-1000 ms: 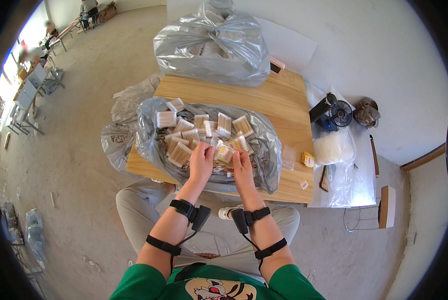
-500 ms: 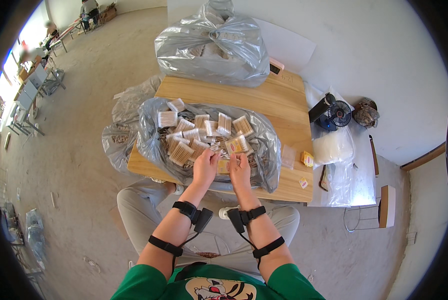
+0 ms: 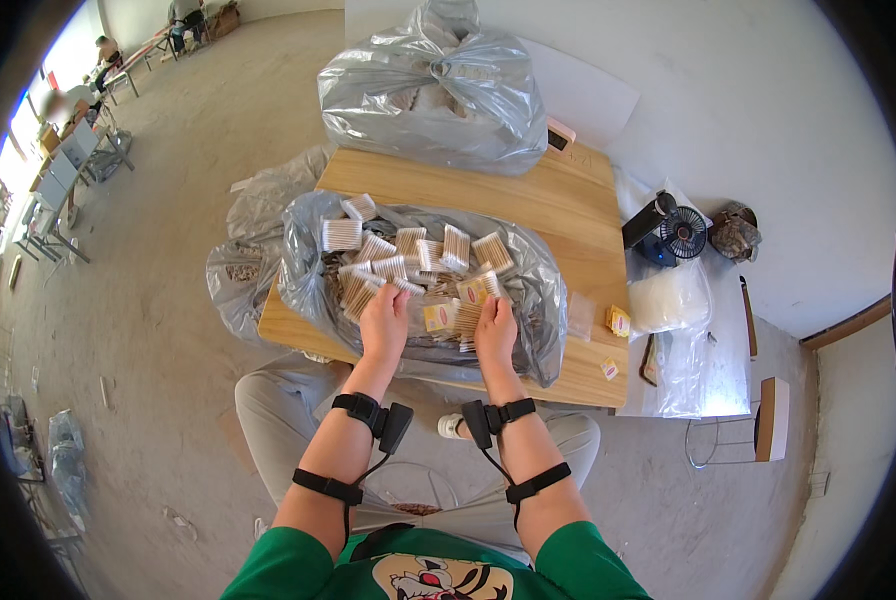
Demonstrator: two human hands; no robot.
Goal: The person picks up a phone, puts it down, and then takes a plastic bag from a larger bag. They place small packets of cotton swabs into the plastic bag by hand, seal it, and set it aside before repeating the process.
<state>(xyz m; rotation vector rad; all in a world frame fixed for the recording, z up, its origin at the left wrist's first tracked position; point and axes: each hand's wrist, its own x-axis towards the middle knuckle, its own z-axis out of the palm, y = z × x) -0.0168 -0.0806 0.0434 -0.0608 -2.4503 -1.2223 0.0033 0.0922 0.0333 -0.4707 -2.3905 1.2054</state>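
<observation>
A grey plastic bag (image 3: 540,335) lies spread on the wooden table, filled with cotton swabs. Many are grouped in flat bundles, such as this bundle (image 3: 342,235) at the far left. My left hand (image 3: 383,322) is closed at the fingertips on a bundle of cotton swabs, largely covered by the fingers. My right hand (image 3: 496,330) pinches the right edge of a swab bundle (image 3: 465,318). A yellow-and-white label card (image 3: 438,318) lies at that bundle's left side. Just above my right fingers rests another bundle with a yellow label (image 3: 478,288).
A full, tied grey bag (image 3: 433,100) stands at the table's back. Yellow cards (image 3: 617,320) sit at the right edge near a clear packet (image 3: 580,315). A side table holds a small fan (image 3: 683,232) and plastic bags (image 3: 673,295). People sit at tables far left.
My hands have moved apart: the left went left and up onto a bundle, the right shifted slightly right. The labelled bundle between them shows more now. The view has shifted slightly.
</observation>
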